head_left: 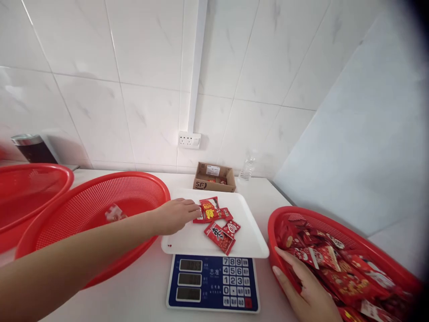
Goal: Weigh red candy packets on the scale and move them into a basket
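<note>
My left hand (176,215) reaches over the white tray (250,243) of a digital scale (213,282). Its fingers are pinched on a red snack packet (208,209) at the top of a small heap of red packets (221,230) lying on the tray. My right hand (303,286) lies inside the red basket (338,223) at the right. Its fingers are stretched out flat over the many red packets (348,273) there and grip nothing that I can see.
A large red mesh basket (83,210) at the left holds one packet (115,213); another red basket (30,188) stands further left. An open cardboard box (214,177) and a clear bottle (247,168) stand by the tiled wall. A wall socket (189,140) is above.
</note>
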A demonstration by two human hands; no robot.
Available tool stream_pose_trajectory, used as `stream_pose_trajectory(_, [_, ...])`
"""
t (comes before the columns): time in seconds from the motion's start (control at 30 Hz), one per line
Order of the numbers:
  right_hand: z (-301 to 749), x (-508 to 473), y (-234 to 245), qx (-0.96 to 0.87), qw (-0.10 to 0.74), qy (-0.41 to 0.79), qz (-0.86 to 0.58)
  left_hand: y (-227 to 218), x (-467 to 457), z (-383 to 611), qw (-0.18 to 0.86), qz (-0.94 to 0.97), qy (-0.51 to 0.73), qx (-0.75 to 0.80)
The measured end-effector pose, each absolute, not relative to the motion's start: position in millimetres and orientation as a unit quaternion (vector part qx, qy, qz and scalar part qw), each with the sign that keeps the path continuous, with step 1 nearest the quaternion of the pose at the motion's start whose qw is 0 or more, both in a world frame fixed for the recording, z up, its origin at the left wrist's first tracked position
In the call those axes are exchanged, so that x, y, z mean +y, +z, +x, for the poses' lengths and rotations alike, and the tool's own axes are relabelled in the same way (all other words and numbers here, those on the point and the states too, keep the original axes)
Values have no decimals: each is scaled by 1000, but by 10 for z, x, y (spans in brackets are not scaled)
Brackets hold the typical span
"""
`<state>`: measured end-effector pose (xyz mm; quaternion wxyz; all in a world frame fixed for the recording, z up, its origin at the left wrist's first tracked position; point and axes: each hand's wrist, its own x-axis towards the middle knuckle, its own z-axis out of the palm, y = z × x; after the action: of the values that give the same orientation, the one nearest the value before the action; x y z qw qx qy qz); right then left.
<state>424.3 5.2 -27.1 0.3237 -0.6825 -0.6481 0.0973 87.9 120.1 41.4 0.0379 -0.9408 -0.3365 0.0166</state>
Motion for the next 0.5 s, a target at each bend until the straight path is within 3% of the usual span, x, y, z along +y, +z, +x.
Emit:
stream_pose_trajectory(0.23, [4209,6,-196,-646,309,116,-689,357,1365,1133,46,-958,32,-282])
stream_pose_trajectory(0.5, [4206,13,-170,-638,322,127,-688,713,1101,484,88,-900,-36,-426])
